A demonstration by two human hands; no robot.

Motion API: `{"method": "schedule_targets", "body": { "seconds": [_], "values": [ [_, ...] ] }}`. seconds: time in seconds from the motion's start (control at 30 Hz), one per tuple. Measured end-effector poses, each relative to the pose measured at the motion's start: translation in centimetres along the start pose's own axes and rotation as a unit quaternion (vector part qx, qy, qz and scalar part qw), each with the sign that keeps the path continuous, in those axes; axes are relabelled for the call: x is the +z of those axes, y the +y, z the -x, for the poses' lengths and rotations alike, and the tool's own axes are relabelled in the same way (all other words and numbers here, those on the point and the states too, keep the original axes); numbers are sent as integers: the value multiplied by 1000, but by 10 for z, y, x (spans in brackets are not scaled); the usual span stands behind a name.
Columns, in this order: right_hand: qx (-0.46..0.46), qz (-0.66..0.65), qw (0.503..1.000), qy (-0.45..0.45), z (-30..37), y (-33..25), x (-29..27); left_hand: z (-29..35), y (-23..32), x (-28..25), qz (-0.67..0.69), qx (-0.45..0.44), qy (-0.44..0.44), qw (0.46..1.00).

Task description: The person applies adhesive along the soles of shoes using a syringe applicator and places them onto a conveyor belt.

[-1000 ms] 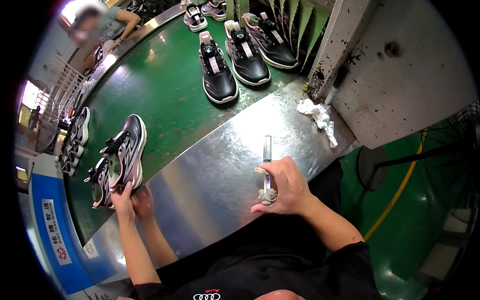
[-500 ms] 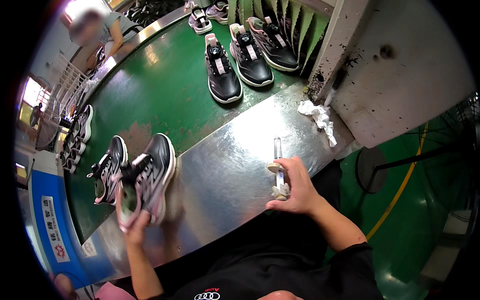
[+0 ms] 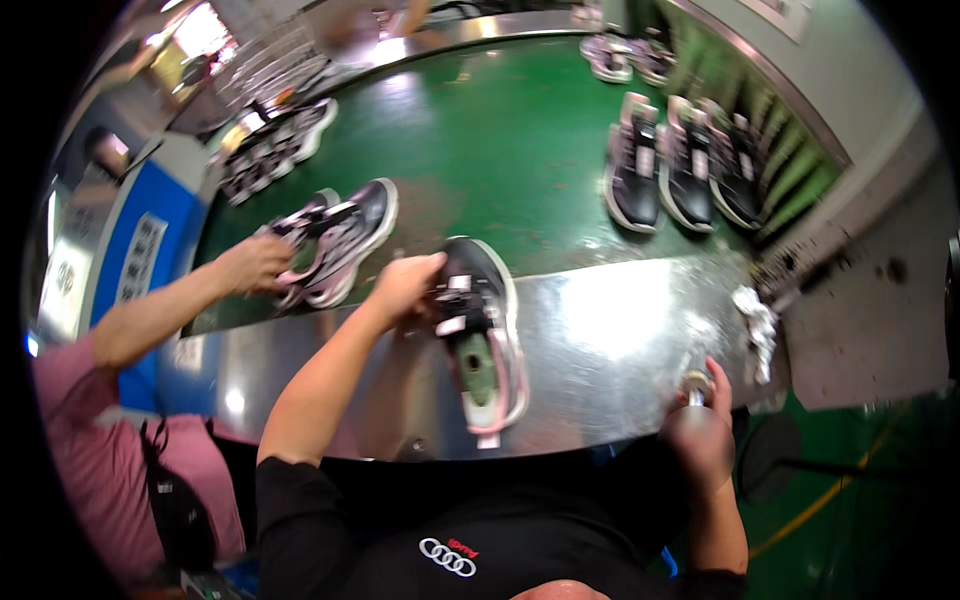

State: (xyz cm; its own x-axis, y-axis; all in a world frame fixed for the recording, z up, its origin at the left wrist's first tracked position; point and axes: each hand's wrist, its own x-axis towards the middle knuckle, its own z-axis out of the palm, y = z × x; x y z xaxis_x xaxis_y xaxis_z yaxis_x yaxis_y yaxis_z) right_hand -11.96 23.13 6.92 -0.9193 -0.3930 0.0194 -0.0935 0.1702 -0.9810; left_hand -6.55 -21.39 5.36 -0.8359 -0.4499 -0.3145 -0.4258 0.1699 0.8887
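Observation:
My left hand (image 3: 408, 285) is closed on the side of a black sneaker (image 3: 480, 285) with pink trim and a pale green insole. The sneaker is over the metal edge of the worktable, its toe away from me and its opening showing. My right hand (image 3: 700, 440), smeared by motion, is at the table's near right edge. It is closed round a clear syringe-like tube (image 3: 696, 396) with a round pale collar; its far end is blurred. To the left, a co-worker's hand (image 3: 258, 264) touches a similar pair of sneakers (image 3: 350, 245).
Three black sneakers (image 3: 687, 175) stand on the green tabletop (image 3: 480, 140) at the right, near green hanging strips (image 3: 790, 150). A crumpled white tissue (image 3: 757, 330) lies by the machine post. More shoes (image 3: 275, 150) line the far left. The co-worker's pink clothing (image 3: 130, 450) is close on my left.
My view has swung left. The sneaker in my left hand has come rightward over the metal and turned. The co-worker's arm has reached in from the left. My right hand still holds the syringe-like tube.

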Motion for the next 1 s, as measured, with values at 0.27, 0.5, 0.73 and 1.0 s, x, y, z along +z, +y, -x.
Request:
{"method": "schedule_targets", "body": {
  "seconds": [0.27, 0.5, 0.73, 1.0],
  "values": [
    [-16, 61, 996, -69, 15, -25, 5, 12, 42, 28, 202, 20, -66, 977],
    [-55, -118, 989, -77, 4, -77, 45, 81, 60, 42, 495, 203, -152, 831],
    [-116, -424, 828, -349, -22, -112, 75, 105, 37, 41, 515, 192, -147, 823],
    [-91, -480, 769, -411, -24, -139, 104, 112, 28, 41, 438, 275, -161, 841]
  ]
}}
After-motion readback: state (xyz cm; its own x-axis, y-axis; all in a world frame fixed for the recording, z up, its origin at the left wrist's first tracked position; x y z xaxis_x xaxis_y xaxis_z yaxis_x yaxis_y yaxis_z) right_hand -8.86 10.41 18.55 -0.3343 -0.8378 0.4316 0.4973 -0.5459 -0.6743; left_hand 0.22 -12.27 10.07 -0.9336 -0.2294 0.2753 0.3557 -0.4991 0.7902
